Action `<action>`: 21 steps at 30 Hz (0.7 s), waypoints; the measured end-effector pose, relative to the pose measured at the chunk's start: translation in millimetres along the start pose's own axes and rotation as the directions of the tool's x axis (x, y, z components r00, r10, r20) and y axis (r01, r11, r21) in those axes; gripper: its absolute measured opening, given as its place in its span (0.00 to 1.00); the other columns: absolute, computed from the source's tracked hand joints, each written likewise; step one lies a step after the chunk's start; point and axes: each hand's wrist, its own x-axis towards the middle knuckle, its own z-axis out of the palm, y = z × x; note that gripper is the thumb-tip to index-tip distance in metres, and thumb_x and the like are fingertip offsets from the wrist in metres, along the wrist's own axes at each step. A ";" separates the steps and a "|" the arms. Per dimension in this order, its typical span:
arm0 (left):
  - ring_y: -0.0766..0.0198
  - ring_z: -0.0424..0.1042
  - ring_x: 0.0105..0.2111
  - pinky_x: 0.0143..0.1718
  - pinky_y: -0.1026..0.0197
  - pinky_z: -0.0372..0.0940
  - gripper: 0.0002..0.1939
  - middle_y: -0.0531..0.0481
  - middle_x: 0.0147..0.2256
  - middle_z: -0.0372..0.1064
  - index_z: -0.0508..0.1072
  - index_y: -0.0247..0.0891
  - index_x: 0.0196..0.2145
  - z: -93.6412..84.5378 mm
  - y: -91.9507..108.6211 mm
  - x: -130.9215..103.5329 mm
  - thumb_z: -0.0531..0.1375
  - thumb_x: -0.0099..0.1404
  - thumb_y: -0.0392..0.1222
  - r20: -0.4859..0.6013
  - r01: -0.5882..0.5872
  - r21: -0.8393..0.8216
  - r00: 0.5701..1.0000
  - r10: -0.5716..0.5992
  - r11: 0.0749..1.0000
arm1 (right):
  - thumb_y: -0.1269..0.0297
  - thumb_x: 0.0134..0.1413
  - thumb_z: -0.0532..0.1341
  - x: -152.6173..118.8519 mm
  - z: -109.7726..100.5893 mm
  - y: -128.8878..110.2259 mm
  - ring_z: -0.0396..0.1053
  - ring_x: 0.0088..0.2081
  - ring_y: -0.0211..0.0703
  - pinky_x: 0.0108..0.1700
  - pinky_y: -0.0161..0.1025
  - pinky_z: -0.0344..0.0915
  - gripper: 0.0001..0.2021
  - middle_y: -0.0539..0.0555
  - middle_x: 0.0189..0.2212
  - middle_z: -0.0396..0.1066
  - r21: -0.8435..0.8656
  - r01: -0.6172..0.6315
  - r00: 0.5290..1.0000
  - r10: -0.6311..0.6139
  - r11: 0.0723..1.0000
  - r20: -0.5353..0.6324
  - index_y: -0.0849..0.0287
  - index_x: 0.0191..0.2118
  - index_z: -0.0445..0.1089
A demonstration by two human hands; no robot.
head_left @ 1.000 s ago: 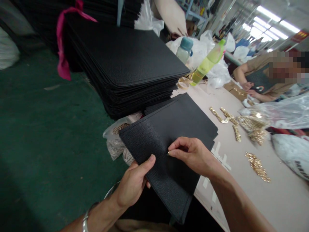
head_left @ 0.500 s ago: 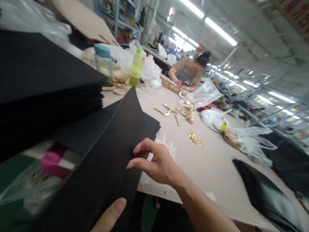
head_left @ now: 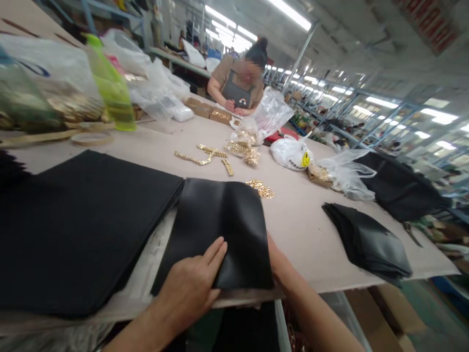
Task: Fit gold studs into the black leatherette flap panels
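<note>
A smooth black leather-like sheet (head_left: 238, 230) lies near the table's front edge, bulging slightly on its right side. My left hand (head_left: 194, 274) rests on its lower part, index and middle fingers stretched out flat and the thumb by the lower edge. At the sheet's right edge is my right hand (head_left: 275, 254), its fingers hidden behind or under the sheet. Directly left lies a stack of matte black sheets (head_left: 84, 220). Behind the smooth sheet sits a small pile of gold chain pieces (head_left: 262, 188), partly covered by its corner.
Farther back are gold chains (head_left: 200, 159), a yellow-green bottle (head_left: 112, 88) and a tape roll (head_left: 91, 139). Several black pieces (head_left: 370, 239) are stacked at right, beyond a white plastic bag (head_left: 291, 152). A co-worker (head_left: 238, 83) works across the table (head_left: 296, 230).
My view has swung right. The raised black sheet is down; a smooth sheet now lies in front of me. My left hand has come onto it, and my right hand's fingers have gone out of sight.
</note>
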 end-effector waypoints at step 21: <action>0.60 0.72 0.54 0.56 0.55 0.67 0.24 0.51 0.57 0.70 0.74 0.40 0.54 -10.5 0.1 15.8 0.42 0.75 0.46 0.162 0.313 -0.470 0.950 -0.268 0.825 | 0.64 0.64 0.53 57.7 -50.3 126.9 0.67 0.43 0.54 0.48 0.46 0.61 0.16 0.63 0.45 0.75 -0.806 -0.033 0.998 -0.016 0.590 -0.053 0.63 0.51 0.73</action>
